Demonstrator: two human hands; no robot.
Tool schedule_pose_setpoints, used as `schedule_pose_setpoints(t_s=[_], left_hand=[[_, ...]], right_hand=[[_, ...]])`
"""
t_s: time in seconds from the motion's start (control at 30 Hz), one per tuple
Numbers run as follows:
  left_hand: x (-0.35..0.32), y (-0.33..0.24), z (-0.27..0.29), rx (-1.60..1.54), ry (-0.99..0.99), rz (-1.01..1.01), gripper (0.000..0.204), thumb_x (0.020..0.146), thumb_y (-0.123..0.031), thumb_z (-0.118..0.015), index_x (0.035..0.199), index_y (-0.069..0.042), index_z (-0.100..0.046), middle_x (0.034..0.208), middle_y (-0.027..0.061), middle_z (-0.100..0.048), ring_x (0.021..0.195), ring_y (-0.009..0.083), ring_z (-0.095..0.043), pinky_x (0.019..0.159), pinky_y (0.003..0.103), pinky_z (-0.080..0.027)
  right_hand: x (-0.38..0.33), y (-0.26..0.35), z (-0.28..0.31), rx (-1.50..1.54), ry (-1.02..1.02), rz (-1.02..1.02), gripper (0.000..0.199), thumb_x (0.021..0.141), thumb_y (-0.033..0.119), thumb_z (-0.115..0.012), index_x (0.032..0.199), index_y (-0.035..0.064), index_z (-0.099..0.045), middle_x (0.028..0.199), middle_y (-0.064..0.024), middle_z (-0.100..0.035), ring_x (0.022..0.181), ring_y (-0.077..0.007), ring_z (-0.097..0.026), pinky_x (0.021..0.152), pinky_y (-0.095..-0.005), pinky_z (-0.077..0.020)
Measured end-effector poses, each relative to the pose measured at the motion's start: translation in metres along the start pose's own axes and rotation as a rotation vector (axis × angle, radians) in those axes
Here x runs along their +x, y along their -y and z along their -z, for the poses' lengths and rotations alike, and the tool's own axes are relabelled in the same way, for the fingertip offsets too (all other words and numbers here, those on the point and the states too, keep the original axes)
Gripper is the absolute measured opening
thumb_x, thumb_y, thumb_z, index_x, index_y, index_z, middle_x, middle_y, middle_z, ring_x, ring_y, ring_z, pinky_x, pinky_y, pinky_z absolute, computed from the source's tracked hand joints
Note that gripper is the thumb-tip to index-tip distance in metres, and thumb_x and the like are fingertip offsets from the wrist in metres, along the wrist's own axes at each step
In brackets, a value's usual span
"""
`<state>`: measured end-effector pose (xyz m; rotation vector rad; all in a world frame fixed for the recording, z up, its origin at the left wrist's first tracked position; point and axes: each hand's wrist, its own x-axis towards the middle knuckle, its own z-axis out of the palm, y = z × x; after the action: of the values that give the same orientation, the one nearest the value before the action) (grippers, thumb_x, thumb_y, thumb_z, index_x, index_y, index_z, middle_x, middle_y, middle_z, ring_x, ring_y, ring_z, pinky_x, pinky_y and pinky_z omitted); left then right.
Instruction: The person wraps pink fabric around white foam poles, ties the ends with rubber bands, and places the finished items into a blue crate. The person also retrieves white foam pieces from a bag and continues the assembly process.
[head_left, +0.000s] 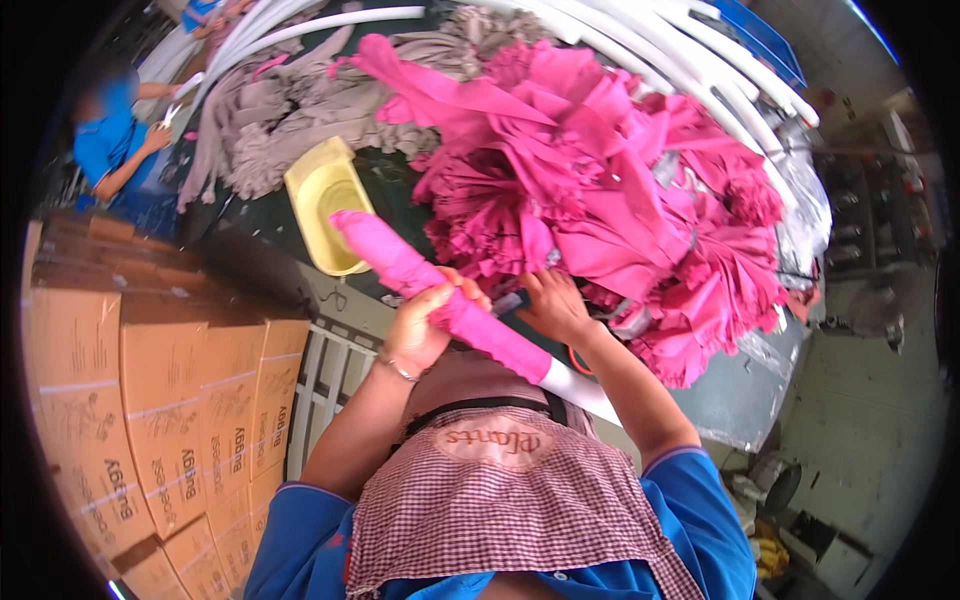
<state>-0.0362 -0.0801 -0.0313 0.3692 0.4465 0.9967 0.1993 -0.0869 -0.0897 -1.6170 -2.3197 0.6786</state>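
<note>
My left hand [425,318] is wrapped round a long white tube [580,388], most of which is covered by a bright pink fabric sleeve [490,335]. The tube slants across in front of my apron, its bare white end at the lower right and its pink end over a yellow plastic tub [328,195]. My right hand [556,306] rests at the near edge of a large heap of pink fabric pieces [560,170], its fingers stretched out and touching the tabletop or cloth. Its fingertips are partly hidden. An orange loop [577,360] shows beneath my right wrist.
Grey-beige cloth [290,125] lies piled at the far left of the dark table [725,395]. White tubes [690,60] are stacked along the back. Cardboard boxes [165,420] stand at left. A co-worker in blue [115,135] holds scissors at the far left.
</note>
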Motion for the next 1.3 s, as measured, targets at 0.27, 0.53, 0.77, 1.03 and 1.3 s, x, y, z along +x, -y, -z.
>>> schedule_pose_setpoints(t_s=[0.27, 0.53, 0.77, 1.03, 1.3], left_hand=[[0.038, 0.023, 0.015, 0.242, -0.104, -0.030, 0.042, 0.091, -0.022, -0.065, 0.126, -0.002, -0.052, 0.119, 0.0151, -0.063, 0.110, 0.0285, -0.062, 0.100, 0.043, -0.046], [0.154, -0.015, 0.036, 0.163, -0.492, 0.042, 0.017, 0.083, -0.008, -0.072, 0.096, -0.005, -0.061, 0.075, 0.0076, -0.059, 0.062, 0.0239, -0.062, 0.058, 0.042, -0.055], [0.236, 0.012, 0.076, 1.181, -1.028, -0.230, 0.017, 0.074, -0.009, -0.063, 0.085, 0.004, -0.065, 0.078, 0.0249, -0.067, 0.071, 0.0368, -0.066, 0.067, 0.045, -0.053], [0.244, 0.024, 0.077, 1.230, -0.957, -0.151, 0.031, 0.082, -0.017, -0.056, 0.105, 0.002, -0.064, 0.101, 0.0300, -0.066, 0.100, 0.0448, -0.063, 0.085, 0.048, -0.051], [0.248, 0.014, 0.078, 1.265, -0.944, -0.091, 0.033, 0.081, -0.018, -0.057, 0.105, 0.004, -0.065, 0.103, 0.0301, -0.065, 0.104, 0.0438, -0.062, 0.087, 0.047, -0.050]], right_hand=[[-0.027, 0.044, 0.020, 1.270, 0.152, -0.247, 0.056, 0.083, 0.030, -0.077, 0.122, -0.0034, -0.054, 0.107, -0.0181, -0.064, 0.098, -0.0199, -0.061, 0.086, -0.0337, -0.0489], [-0.011, 0.053, 0.059, 1.170, 0.391, -0.607, 0.033, 0.081, 0.018, -0.074, 0.104, 0.0009, -0.058, 0.075, -0.0081, -0.063, 0.057, -0.0160, -0.062, 0.054, -0.0305, -0.0521], [0.022, 0.047, 0.051, 1.241, 0.450, -0.770, 0.024, 0.080, 0.015, -0.071, 0.092, -0.0020, -0.059, 0.068, -0.0092, -0.061, 0.052, -0.0197, -0.061, 0.048, -0.0327, -0.0511], [-0.107, 0.069, 0.071, 1.390, 0.457, -0.825, 0.022, 0.079, 0.004, -0.070, 0.095, -0.0002, -0.056, 0.072, -0.0078, -0.061, 0.055, -0.0178, -0.061, 0.052, -0.0310, -0.0511], [-0.070, 0.071, 0.050, 1.509, 0.425, -0.812, 0.019, 0.076, 0.014, -0.070, 0.080, 0.0017, -0.057, 0.063, -0.0079, -0.061, 0.051, -0.0181, -0.060, 0.048, -0.0310, -0.0479]])
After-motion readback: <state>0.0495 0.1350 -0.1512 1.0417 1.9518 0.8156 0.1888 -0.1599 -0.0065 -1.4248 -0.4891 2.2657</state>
